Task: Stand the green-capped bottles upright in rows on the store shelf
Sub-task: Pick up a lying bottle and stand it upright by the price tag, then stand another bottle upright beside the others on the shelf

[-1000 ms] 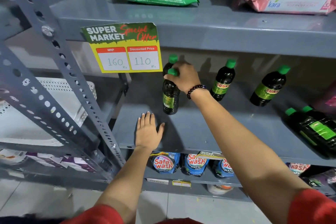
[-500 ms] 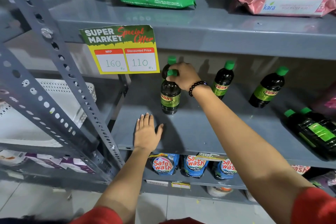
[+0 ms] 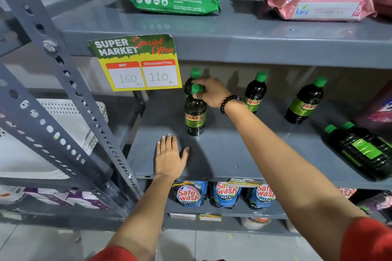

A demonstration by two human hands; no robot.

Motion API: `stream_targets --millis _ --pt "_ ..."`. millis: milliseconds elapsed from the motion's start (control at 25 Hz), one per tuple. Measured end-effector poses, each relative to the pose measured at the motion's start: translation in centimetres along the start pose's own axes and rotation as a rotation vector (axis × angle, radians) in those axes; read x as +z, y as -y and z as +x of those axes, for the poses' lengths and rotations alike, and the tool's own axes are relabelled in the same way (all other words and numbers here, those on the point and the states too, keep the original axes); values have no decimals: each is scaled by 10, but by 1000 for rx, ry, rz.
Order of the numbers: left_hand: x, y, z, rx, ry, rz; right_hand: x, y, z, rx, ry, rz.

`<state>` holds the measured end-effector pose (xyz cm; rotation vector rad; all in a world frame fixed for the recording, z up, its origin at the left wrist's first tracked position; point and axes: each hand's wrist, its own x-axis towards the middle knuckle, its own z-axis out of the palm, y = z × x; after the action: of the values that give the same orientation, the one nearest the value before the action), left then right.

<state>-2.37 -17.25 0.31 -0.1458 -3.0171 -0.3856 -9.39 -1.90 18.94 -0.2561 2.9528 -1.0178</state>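
Note:
My right hand (image 3: 211, 93) grips the neck of a dark green-capped bottle (image 3: 195, 115) that stands upright on the grey middle shelf (image 3: 244, 150). Right behind it stands a second bottle (image 3: 194, 75), mostly hidden. Two more bottles (image 3: 254, 93) (image 3: 304, 101) stand further right along the back. Two bottles (image 3: 360, 148) lie on their sides at the shelf's right end. My left hand (image 3: 169, 157) rests flat, palm down, on the shelf's front edge, holding nothing.
A yellow price sign (image 3: 137, 63) hangs from the upper shelf (image 3: 254, 34), which carries green (image 3: 174, 0) and pink packs (image 3: 318, 4). Blue detergent pouches (image 3: 224, 194) fill the shelf below. A slotted grey upright (image 3: 63, 95) crosses the left, with a white basket (image 3: 70, 121) behind it.
The held bottle has turned so its label faces me and now stands straight on the shelf. My left hand has stayed flat on the shelf edge.

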Motion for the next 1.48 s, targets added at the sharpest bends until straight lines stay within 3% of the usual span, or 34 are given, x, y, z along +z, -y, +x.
stream_targets --millis 80,280,400,640,880,1040,1160,1320,1480 --pt "-3 -6 -2 42 -40 2 -1 -9 -7 -3 -47 106" --pt "-1 -52 -4 183 -91 -111 -18 -69 -39 182 -490 231" --pt "11 -84 -3 250 -32 -150 -38 -129 -72 355 -593 106" --pt "32 -137 12 212 91 -85 -70 -248 -146 759 -493 -419" --pt "44 -152 17 144 73 -44 -93 -326 -175 938 -391 -614" --pt "44 -153 17 131 48 -37 -101 -332 -178 923 -372 -680" --pt "44 -154 17 135 49 -28 -99 -312 -176 874 -468 -599" --pt "45 -152 16 132 35 -39 -99 -263 -151 598 -642 -136" --pt "43 -153 15 128 31 -49 -83 -218 -108 362 -492 366"
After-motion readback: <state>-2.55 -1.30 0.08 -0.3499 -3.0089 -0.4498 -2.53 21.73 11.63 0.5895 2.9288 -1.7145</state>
